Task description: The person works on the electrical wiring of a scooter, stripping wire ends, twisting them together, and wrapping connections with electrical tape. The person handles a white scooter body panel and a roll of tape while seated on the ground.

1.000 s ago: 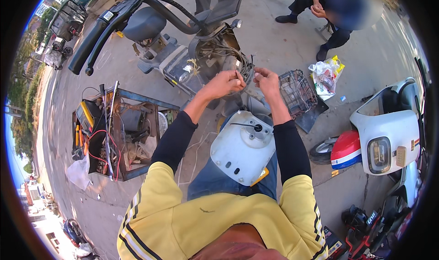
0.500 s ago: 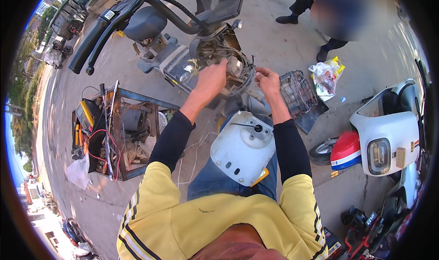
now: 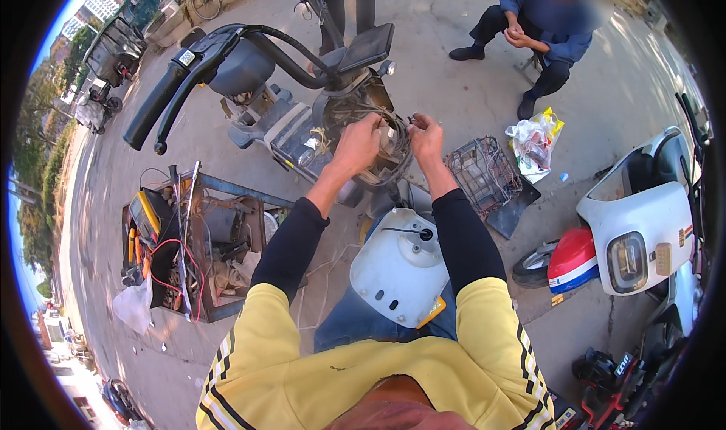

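The opened front of an electric scooter (image 3: 354,97) is before me, a tangle of wires (image 3: 389,154) bulging out of it. On the left side of this tangle my left hand (image 3: 358,144) is closed, thumb and fingertips pressed together; what lies between them is hidden. Just to its right, my right hand (image 3: 426,138) pinches a thin dark wire (image 3: 411,118) at the edge of the bundle. Across my lap rests a white plastic panel (image 3: 397,267) with a round recess, a short black cable and two dark slots.
Left stands a metal-framed toolbox (image 3: 227,309) with tools and a yellow-black case. To the right are a wire basket (image 3: 484,169), a plastic bag (image 3: 534,144) and a white scooter with red mudguard (image 3: 572,256). One person (image 3: 556,48) sits ahead; another's legs (image 3: 361,3) show behind the handlebar.
My right hand has moved left, closer to my left hand, and is still pinching at the wires. My left hand stays at the bundle. The view has shifted slightly.
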Motion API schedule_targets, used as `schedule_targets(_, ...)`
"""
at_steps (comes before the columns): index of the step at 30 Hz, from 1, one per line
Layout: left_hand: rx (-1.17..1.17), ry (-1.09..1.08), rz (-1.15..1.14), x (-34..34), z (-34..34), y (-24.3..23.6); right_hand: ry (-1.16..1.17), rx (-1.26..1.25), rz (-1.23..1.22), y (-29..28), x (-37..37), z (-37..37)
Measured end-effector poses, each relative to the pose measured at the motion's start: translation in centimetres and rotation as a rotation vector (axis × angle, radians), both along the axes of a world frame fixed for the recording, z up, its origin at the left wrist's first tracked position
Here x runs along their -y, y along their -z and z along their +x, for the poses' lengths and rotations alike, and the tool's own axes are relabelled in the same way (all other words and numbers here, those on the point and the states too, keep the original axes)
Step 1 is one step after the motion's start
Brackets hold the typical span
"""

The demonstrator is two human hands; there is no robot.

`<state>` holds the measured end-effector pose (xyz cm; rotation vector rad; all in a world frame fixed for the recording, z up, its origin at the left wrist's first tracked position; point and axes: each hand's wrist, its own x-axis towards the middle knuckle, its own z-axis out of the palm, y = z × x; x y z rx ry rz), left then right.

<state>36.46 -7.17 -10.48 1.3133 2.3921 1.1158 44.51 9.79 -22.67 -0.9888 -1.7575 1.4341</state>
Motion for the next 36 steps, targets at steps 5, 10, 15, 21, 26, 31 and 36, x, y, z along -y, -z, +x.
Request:
schedule_targets(5,0.020,-0.002,-0.041,-1.0,-1.1,0.6,0.010,-0.173,-0.105,-0.8,1.4,0.1)
schedule_targets(10,0.026,0.022,-0.048,-1.6,-1.3,1.0,-0.049,-0.142,-0.133,-2.1,2.2,0.9)
schedule_targets(15,0.064,0.020,-0.028,-2.4,-1.0,1.2,-0.026,-0.207,-0.191,-1.5,2.3,0.6)
schedule_targets(21,0.075,0.005,-0.067,-2.3,-0.6,0.2,-0.116,-0.188,-0.262,-3.0,2.8,1.5)
schedule_targets(26,-0.009,0.013,-0.063,-2.7,-0.7,0.9,-0.200,-0.304,-0.458,-5.3,3.5,2.0)
schedule_targets(31,0.009,0.028,-0.147,-3.1,-0.5,0.5,-0.210,-0.379,-0.485,-4.3,3.2,1.8)
schedule_targets(36,0.098,0.024,0.018,-2.8,-1.1,0.9,-0.169,-0.355,-0.479,-3.1,2.9,1.5)
